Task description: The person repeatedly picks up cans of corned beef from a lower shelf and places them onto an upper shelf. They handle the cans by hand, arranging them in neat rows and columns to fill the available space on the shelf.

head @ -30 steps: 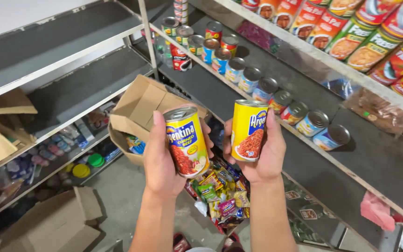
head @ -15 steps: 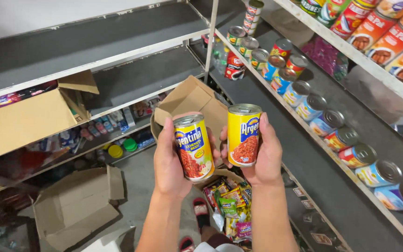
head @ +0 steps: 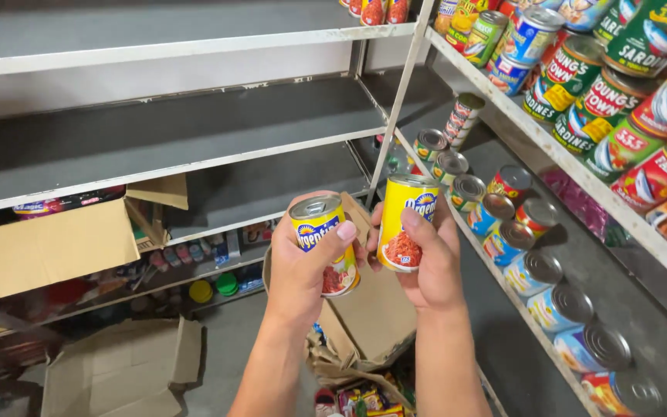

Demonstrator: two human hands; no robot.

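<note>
My left hand [head: 301,272] grips a yellow can with a red picture on its label [head: 324,235], held upright with the thumb across its front. My right hand [head: 426,261] holds a second, slightly taller yellow can [head: 404,224] of the same kind right beside it. Both cans hang in the air in front of me, over an open brown cardboard box [head: 368,313]. To the right, a row of cans [head: 538,270] stands along the front of a grey metal shelf [head: 627,309].
Grey metal shelves [head: 156,127] at left are bare on top. A cardboard box [head: 48,247] sits on a lower left shelf, another open box [head: 121,371] on the floor. The upper right shelf [head: 580,166] holds several stacked cans [head: 619,93]. Small packets [head: 364,400] lie below.
My view has swung left and upward toward the left shelves. Both hands still hold their cans, which have turned slightly; the left thumb now lies across the can's label.
</note>
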